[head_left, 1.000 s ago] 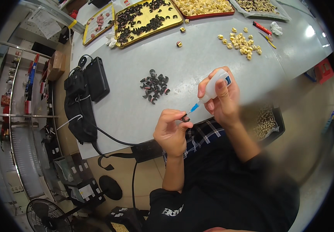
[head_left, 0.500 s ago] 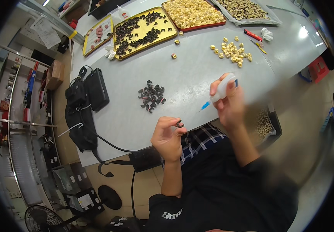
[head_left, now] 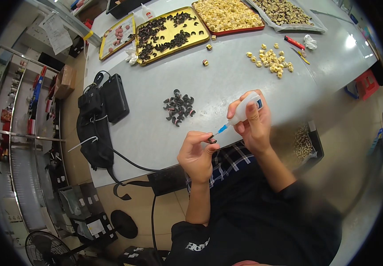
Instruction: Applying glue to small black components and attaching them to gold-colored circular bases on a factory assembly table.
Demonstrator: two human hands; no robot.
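Between the thumb and forefinger of my left hand (head_left: 197,156) is a small dark curved piece (head_left: 212,139), held at the table's near edge. My right hand (head_left: 254,122) is wrapped round a white squeeze bottle (head_left: 245,109) that has a blue needle tip (head_left: 222,129). The bottle is tilted down to the left, and its thin needle reaches the dark piece or stops just short of it; I cannot tell which. Beyond my left hand lies a loose pile of similar black curved pieces (head_left: 179,107) on the grey table (head_left: 147,88).
Small yellow blocks (head_left: 271,61) lie farther right, near a red cutter-like tool (head_left: 294,42) and crumpled tissue (head_left: 310,42). Along the back stand a yellow tray (head_left: 176,46) of black pieces and other filled trays. A black pouch with devices and cables (head_left: 96,128) occupies the left edge.
My right hand has brought the bottle left and slightly down, so its needle is now at the dark piece. My left hand has shifted slightly to the right in view, still pinching the piece.
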